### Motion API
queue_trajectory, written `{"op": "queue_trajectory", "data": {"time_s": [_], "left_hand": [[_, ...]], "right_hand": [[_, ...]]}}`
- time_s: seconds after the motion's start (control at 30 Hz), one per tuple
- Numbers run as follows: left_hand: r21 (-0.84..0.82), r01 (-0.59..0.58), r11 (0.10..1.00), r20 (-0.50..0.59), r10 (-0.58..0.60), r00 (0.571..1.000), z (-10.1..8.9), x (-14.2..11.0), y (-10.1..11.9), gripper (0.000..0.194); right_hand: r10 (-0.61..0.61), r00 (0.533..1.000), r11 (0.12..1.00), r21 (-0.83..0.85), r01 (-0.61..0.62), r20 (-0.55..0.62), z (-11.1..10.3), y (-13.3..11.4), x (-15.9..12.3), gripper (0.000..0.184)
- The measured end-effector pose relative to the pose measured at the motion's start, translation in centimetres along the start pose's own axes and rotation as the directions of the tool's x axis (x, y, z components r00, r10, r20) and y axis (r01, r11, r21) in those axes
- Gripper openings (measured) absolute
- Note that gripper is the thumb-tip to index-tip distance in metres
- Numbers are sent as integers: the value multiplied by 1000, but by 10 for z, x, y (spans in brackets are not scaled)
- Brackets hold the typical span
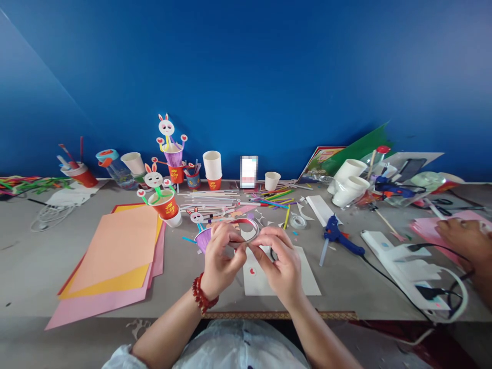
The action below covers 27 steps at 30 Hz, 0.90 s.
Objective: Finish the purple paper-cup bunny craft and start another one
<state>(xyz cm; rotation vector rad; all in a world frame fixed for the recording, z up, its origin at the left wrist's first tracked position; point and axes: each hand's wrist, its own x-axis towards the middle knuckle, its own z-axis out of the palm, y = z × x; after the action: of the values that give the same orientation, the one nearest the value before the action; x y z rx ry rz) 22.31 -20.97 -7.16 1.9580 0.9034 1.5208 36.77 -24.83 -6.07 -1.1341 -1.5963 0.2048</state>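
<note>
over the grey tabletop [180,271], i see the left hand [221,256] and right hand [283,264] — fingers [271,239] pinching a thin, pale, ring-shaped roll [255,234].

Room lies right of papers [119,246], purple cup [203,238] probably blocking beyond.

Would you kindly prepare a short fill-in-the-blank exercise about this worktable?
The left hand and right hand hold a ring-shaped item; a red beaded bracelet is on the ____ wrist.
The paper sheet partly hidden by the right hand is coloured ____.
The glue gun just left of the power strip is mainly coloured ____.
Missing words: left; white; blue.
</note>
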Motion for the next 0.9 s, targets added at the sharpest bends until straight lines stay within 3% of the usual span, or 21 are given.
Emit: {"op": "queue_trajectory", "data": {"time_s": [0.1,0.23,0.27,0.33,0.43,0.53,0.63,0.7,0.77,0.83,0.9], "left_hand": [[-187,158,970,-27,-165,986,-1,-2,-5,10],[-336,303,892,-145,-366,919,-19,5,-14,11],[-309,303,901,-108,-350,931,-23,6,-14,11],[-211,237,948,83,-224,971,-28,8,-10,10],[-172,112,979,343,-47,938,-24,7,-1,12],[-209,106,972,379,-20,925,-14,1,-3,15],[-2,64,998,363,-59,930,-5,-10,-15,32],[271,0,963,453,-127,882,1,-19,-23,30],[478,-117,870,591,-220,776,8,-28,-29,26],[564,-238,791,682,-284,674,16,-34,-32,29],[585,-317,747,720,-298,627,22,-38,-33,31]], "right_hand": [[-3,1000,1000,21,3,-14,2,3,-7,10],[80,988,993,101,-67,-134,-12,17,-14,9],[83,987,990,129,-65,-139,-17,20,-14,11],[35,998,988,155,-25,-61,-27,26,-12,23],[-84,982,991,114,64,171,-37,27,-9,46],[-134,963,990,76,120,232,-48,30,-13,48],[-86,994,993,-76,91,71,-69,43,-26,50],[-18,1000,970,-244,16,-7,-85,59,-39,60],[33,999,921,-388,-22,21,-95,76,-54,61],[59,993,871,-490,-3,100,-97,91,-72,59],[66,987,835,-549,25,144,-93,103,-89,58]]}}
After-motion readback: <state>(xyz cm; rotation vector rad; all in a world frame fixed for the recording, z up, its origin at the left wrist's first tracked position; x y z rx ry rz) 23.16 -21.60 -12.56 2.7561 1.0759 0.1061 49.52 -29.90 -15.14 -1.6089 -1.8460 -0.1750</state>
